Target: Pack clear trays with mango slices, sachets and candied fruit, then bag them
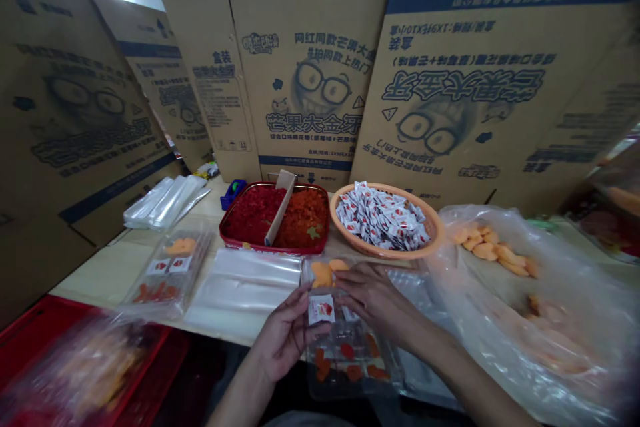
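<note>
A clear plastic tray (pixel 345 350) with compartments tilts over the table's front edge. In its upper part lie orange candy pieces (pixel 323 273). Below them is a white sachet with a red print (pixel 321 309), and red-orange gummy pieces (pixel 353 371) sit in the lower compartments. My left hand (pixel 285 330) grips the tray's left edge, thumb at the top beside the sachet. Over the tray's right side bends my right hand (pixel 373 297), fingertips at the orange pieces. A second white sachet (pixel 349 313) is partly covered below it; what its fingers pinch, if anything, is hidden.
Behind stand a red two-part tray of gummies (pixel 275 250) and an orange basket of sachets (pixel 387 253). Clear bags (pixel 245 280) and a filled pack (pixel 165 267) lie left. A plastic bag of orange pieces (pixel 495 250) is right. Cardboard boxes (pixel 305 100) wall the back.
</note>
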### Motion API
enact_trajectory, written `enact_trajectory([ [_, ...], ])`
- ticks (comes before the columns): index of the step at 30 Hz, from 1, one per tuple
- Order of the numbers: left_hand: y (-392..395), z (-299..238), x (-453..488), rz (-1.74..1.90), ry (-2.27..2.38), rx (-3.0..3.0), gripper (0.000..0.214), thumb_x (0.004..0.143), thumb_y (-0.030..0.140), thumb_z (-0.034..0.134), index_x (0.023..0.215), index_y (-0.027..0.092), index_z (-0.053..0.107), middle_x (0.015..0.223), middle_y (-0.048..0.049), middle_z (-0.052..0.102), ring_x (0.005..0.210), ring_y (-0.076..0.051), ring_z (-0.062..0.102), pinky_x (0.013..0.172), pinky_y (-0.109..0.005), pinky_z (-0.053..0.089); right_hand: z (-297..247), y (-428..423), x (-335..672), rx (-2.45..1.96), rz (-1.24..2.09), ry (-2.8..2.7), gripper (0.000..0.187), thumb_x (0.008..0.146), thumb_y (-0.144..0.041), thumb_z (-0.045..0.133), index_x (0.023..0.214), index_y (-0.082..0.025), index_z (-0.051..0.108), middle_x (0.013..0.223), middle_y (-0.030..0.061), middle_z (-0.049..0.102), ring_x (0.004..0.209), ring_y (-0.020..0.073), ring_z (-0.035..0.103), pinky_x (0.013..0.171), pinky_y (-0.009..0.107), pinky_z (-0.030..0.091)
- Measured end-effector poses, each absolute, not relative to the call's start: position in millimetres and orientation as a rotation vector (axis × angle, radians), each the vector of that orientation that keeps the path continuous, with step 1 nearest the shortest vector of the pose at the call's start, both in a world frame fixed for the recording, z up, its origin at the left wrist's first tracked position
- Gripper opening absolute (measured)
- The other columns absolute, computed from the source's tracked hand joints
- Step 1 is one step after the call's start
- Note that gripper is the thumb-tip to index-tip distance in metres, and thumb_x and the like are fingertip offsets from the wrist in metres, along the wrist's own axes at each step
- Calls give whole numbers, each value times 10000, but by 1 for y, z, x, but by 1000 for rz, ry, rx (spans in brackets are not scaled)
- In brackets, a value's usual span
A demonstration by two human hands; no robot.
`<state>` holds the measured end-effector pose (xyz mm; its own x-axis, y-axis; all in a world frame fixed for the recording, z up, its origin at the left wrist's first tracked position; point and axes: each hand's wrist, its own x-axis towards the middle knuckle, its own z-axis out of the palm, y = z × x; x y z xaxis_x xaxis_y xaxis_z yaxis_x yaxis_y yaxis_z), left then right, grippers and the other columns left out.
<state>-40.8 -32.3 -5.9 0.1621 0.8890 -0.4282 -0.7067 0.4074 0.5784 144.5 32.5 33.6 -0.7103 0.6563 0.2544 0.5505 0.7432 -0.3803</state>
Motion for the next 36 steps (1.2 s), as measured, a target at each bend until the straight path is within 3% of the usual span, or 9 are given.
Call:
enact_trajectory([
  [5,-51,-12,-86,1217,859,279,434,768,173,591,1193,152,509,1149,-99,596,929,-206,621,745,-303,538,20,36,116,-1208,336,-2031,286,895,-258,347,1030,-192,590,1017,91,611,977,201,526,843,357,412],
  [10,-68,-21,-133,1281,1020,228,469,752,153,607,1207,176,494,1193,-88,574,915,-205,632,775,-317,544,-25,54,77,-1526,122,-2056,331,861,-120,313,1068,-132,571,1087,128,587,1033,228,500,912,380,335],
  [14,-75,-28,-154,1343,1049,191,458,753,133,600,1197,166,497,1182,-93,578,923,-206,629,770,-318,551,-59,66,65,-1669,26,-2075,322,895,-199,317,1106,-123,549,1077,129,601,1034,250,497,977,462,194],
  [17,-76,-33,-159,1379,1047,162,448,758,109,587,1194,152,493,1141,-89,600,895,-194,637,758,-318,555,-68,72,64,-1691,-21,-2051,311,908,-266,322,1050,-156,576,965,98,631,961,243,518,946,465,188],
  [21,-73,-39,-159,1385,1023,138,466,763,110,580,1213,155,467,1101,-95,623,876,-200,645,746,-316,554,-63,75,67,-1702,-91,-1992,361,914,-307,281,976,-158,604,921,106,616,917,242,506,849,418,260],
  [24,-70,-40,-157,1372,976,140,482,759,128,591,1221,157,456,1105,-106,620,906,-224,637,746,-323,547,-48,75,73,-1658,-56,-1944,459,913,-375,225,817,-141,607,849,115,603,870,248,505,792,398,291],
  [28,-64,-39,-152,1364,910,152,461,753,148,602,1198,160,482,1101,-94,617,899,-210,634,751,-319,534,-11,75,68,-1362,456,-1995,504,898,-475,197,665,-174,527,662,37,568,678,171,510,663,291,344],
  [31,-61,-40,-145,1366,871,173,442,753,173,608,1182,166,505,1092,-91,618,862,-192,638,739,-311,522,19,69,37,-1210,761,-2176,474,904,-459,215,680,-180,526,671,13,585,638,139,513,619,250,340],
  [36,-58,-40,-129,1345,764,205,402,766,252,597,1156,180,533,1067,-95,630,878,-211,633,734,-315,498,27,59,-32,-1326,169,-2470,334,912,-350,319,793,-172,575,832,71,621,839,197,523,708,305,298],
])
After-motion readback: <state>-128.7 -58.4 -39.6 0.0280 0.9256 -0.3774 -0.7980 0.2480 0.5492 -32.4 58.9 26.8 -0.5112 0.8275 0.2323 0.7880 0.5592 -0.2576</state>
